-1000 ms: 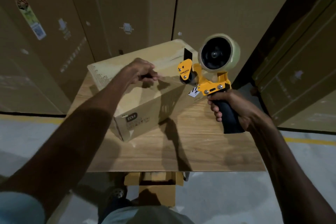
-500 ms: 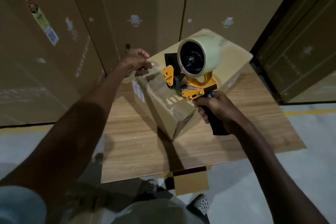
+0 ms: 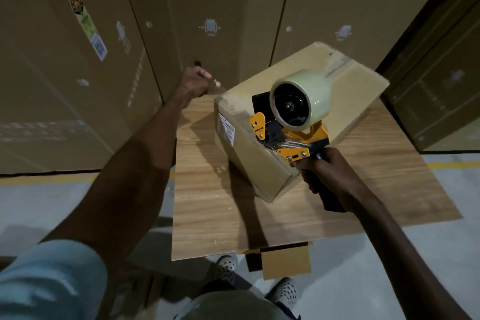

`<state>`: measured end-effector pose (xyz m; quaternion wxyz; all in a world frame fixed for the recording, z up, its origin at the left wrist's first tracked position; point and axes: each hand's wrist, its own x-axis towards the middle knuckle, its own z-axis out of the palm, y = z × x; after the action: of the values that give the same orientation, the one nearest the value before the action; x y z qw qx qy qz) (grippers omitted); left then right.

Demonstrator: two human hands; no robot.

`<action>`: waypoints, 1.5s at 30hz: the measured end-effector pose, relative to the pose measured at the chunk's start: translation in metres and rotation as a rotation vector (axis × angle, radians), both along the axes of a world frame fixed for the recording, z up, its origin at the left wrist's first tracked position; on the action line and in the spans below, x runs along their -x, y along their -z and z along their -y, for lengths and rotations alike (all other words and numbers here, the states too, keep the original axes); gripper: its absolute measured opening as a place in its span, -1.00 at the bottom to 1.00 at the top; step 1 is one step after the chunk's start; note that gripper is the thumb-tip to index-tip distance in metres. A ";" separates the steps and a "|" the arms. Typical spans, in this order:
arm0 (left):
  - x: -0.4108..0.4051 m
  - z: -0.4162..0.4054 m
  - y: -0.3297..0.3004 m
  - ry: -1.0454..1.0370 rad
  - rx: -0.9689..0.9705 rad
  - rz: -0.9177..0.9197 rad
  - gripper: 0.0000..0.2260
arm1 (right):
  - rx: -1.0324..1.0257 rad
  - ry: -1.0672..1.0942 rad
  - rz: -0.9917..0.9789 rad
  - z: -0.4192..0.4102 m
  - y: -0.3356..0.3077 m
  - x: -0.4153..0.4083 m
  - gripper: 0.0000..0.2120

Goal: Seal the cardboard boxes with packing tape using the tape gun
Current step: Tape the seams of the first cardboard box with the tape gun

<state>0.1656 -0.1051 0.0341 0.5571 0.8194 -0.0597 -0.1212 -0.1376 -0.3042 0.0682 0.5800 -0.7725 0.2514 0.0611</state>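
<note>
A closed cardboard box (image 3: 348,96) lies at an angle on a wooden table top (image 3: 207,205). My right hand (image 3: 324,171) grips the black handle of a yellow tape gun (image 3: 296,141), which carries a pale roll of packing tape (image 3: 311,93) and hovers over the box's near-left top edge. My left hand (image 3: 196,83) is closed just beyond the box's far-left corner, its fingers pinched together as if on the clear tape end. A glossy strip of tape runs across the box top between that hand and the gun.
Tall stacked cartons (image 3: 85,65) form a wall right behind the table, with more (image 3: 439,91) at the right. A small open carton (image 3: 285,261) sits on the grey floor under the table's front edge, beside my feet (image 3: 226,266). Yellow floor lines run left and right.
The box has turned from lying crosswise to pointing away to the right. My left hand has drawn away from the gun to the box's far-left corner. The gun has come down over the box's edge.
</note>
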 end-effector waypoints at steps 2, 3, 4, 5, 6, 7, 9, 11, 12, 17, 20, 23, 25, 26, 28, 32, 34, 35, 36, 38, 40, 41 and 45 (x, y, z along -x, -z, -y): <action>0.000 0.000 0.008 0.012 0.021 0.004 -0.70 | 0.010 0.011 0.000 0.000 0.002 -0.001 -0.90; 0.000 0.001 0.011 0.019 0.027 0.010 -0.71 | 0.015 0.014 0.001 0.000 0.003 -0.002 -0.92; -0.001 0.001 0.015 0.024 0.029 0.020 -0.71 | 0.020 0.018 -0.001 -0.001 0.005 -0.002 -0.92; -0.002 0.001 0.019 0.027 0.027 0.029 -0.71 | 0.023 0.021 -0.004 -0.001 0.005 -0.003 -0.92; -0.003 0.002 0.022 0.030 0.030 0.036 -0.71 | 0.026 0.022 -0.007 -0.001 0.006 -0.003 -0.91; -0.004 0.002 0.025 0.032 0.030 0.041 -0.71 | 0.031 0.019 -0.011 -0.001 0.007 -0.003 -0.91; -0.007 0.002 0.029 0.037 0.031 0.041 -0.71 | 0.041 0.013 -0.019 -0.002 0.009 -0.003 -0.91; -0.010 0.002 0.035 0.045 0.032 0.042 -0.71 | 0.044 0.009 -0.021 -0.003 0.011 -0.004 -0.91; -0.012 0.001 0.038 0.052 0.029 0.044 -0.71 | 0.042 0.007 -0.022 -0.004 0.012 -0.005 -0.90; -0.015 0.001 0.050 0.054 0.018 0.077 -0.72 | 0.046 0.000 -0.032 -0.005 0.017 -0.008 -0.86; -0.013 0.003 0.052 0.049 -0.001 0.086 -0.78 | 0.053 -0.002 -0.034 -0.005 0.020 -0.009 -0.86; -0.006 0.006 0.045 0.013 -0.223 0.139 -0.82 | 0.064 -0.017 -0.025 -0.004 0.020 -0.009 -0.90; 0.015 0.013 0.038 -0.012 -0.352 0.286 -0.72 | 0.058 -0.041 -0.014 -0.004 0.021 -0.008 -0.93; 0.027 0.018 0.039 0.027 -0.392 0.384 -0.67 | 0.058 -0.055 -0.008 -0.003 0.022 -0.007 -0.93; 0.055 0.029 0.046 0.246 -0.527 0.493 -0.58 | 0.054 -0.092 0.002 -0.001 0.020 -0.006 -0.92; 0.071 0.033 0.066 0.506 -0.723 0.526 -0.43 | 0.075 -0.196 -0.045 0.007 0.016 -0.005 -0.85; 0.067 0.029 0.066 0.534 -0.742 0.548 -0.33 | 0.111 -0.219 -0.039 0.010 0.017 -0.004 -0.81; 0.066 0.028 0.065 0.544 -0.751 0.561 -0.31 | 0.120 -0.221 -0.026 0.012 0.019 -0.003 -0.80; 0.066 0.027 0.065 0.542 -0.760 0.575 -0.32 | 0.124 -0.221 -0.016 0.015 0.020 0.001 -0.80; 0.068 0.027 0.063 0.529 -0.762 0.590 -0.40 | 0.107 -0.214 -0.025 0.025 0.024 0.015 -0.84; 0.071 0.029 0.062 0.513 -0.754 0.580 -0.46 | 0.055 -0.203 -0.041 0.036 0.027 0.037 -0.91; 0.073 0.029 0.062 0.507 -0.759 0.580 -0.48 | 0.032 -0.194 -0.046 0.040 0.028 0.047 -0.93; 0.075 0.035 0.059 0.465 -0.820 0.547 -0.48 | -0.009 -0.159 -0.032 0.046 0.032 0.065 -0.89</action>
<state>0.0904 -0.1404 -0.0252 0.1144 0.9363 -0.3299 -0.0370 -0.2024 -0.3501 0.0363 0.5725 -0.7864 0.1984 0.1203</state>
